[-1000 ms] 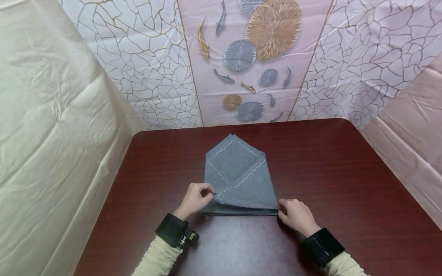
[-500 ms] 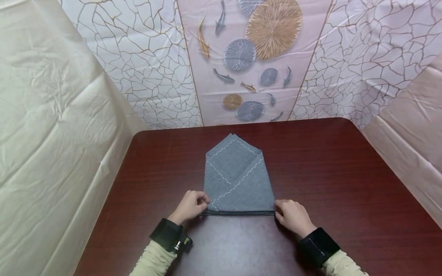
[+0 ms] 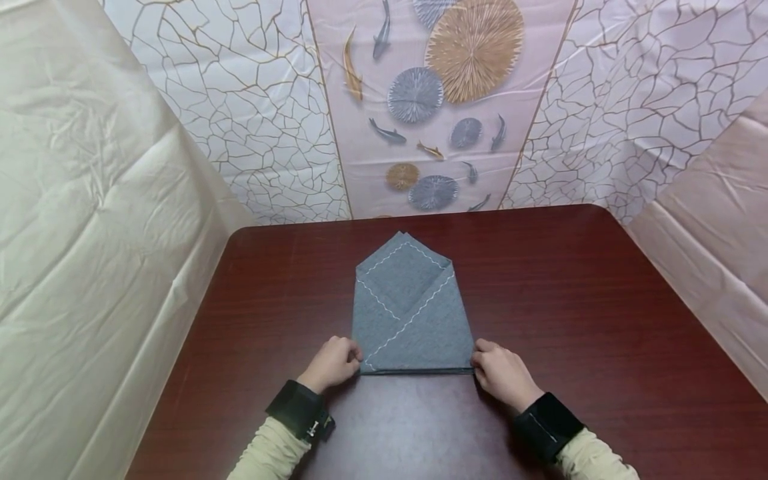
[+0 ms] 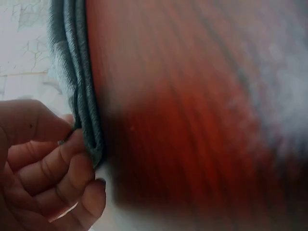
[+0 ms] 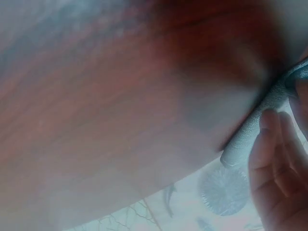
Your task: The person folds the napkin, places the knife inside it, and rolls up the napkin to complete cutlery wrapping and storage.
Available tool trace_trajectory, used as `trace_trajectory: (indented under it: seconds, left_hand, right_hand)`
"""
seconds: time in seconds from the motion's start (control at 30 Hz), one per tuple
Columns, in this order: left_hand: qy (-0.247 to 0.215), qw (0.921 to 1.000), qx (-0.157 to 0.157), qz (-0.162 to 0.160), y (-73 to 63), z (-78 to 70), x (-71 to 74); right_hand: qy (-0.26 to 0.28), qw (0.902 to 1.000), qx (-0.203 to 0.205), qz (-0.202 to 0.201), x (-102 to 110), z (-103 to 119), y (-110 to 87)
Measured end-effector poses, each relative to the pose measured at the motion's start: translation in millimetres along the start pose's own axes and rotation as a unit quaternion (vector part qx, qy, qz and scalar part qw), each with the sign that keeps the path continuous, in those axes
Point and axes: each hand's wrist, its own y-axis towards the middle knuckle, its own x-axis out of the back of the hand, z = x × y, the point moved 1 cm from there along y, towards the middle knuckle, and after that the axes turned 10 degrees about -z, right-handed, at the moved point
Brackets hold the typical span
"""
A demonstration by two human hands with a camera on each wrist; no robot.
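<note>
A grey cloth (image 3: 414,313) with white wavy stitch lines lies folded in several layers on the table, its pointed end facing away from me. At its near left corner my left hand (image 3: 332,362) pinches the edge between thumb and fingers. In the left wrist view, the stacked folds of the cloth (image 4: 79,82) run down to the fingertips. The near right corner is pinched by my right hand (image 3: 504,373). From the right wrist, the cloth's rolled edge (image 5: 245,134) passes beside the fingers (image 5: 266,144); part of that hand is cut off by the frame.
The dark red-brown wooden table (image 3: 288,287) extends around the cloth, with rounded far corners. Behind it hangs a patterned curtain (image 3: 432,133) with fish and discs. Pale fabric walls (image 3: 90,233) stand on the left and right. Both wrists wear black bands.
The upper flap's near edge has come down level with the lower layers. My left hand has moved down and slightly left to the corner; my right hand has shifted slightly left.
</note>
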Motion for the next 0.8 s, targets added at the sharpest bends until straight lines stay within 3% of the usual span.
trace_trajectory:
  seconds: [0.17,0.27,0.33,0.43,0.5,0.63,0.8]
  left_hand:
    - [0.042,0.9991,-0.001,0.005,-0.9,-2.6,-1.5]
    - [0.093,0.9950,-0.036,-0.007,-1.5,-4.8,-1.6]
    - [0.137,0.9863,-0.091,-0.017,-1.3,-6.9,-2.4]
    - [0.191,0.9659,-0.173,-0.029,-1.2,-11.8,-2.7]
    - [0.210,0.9559,-0.203,-0.026,-1.3,-15.3,-2.4]
    - [0.236,0.9487,-0.210,-0.001,-2.0,-24.7,-0.2]
    - [0.283,0.9337,-0.219,0.016,-2.3,-33.5,-2.7]
  right_hand:
    - [-0.008,0.9986,0.052,0.000,-3.0,0.2,3.0]
    - [-0.002,0.9981,0.058,0.022,-2.8,0.7,4.2]
    - [0.001,0.9975,0.061,0.036,-2.7,1.4,4.4]
    - [-0.013,0.9955,0.082,0.047,-2.9,3.4,5.2]
    - [-0.031,0.9933,0.101,0.048,-4.1,4.7,5.6]
    - [-0.052,0.9892,0.135,0.025,-7.4,5.5,6.4]
    - [-0.030,0.9852,0.168,-0.015,-11.6,5.8,8.6]
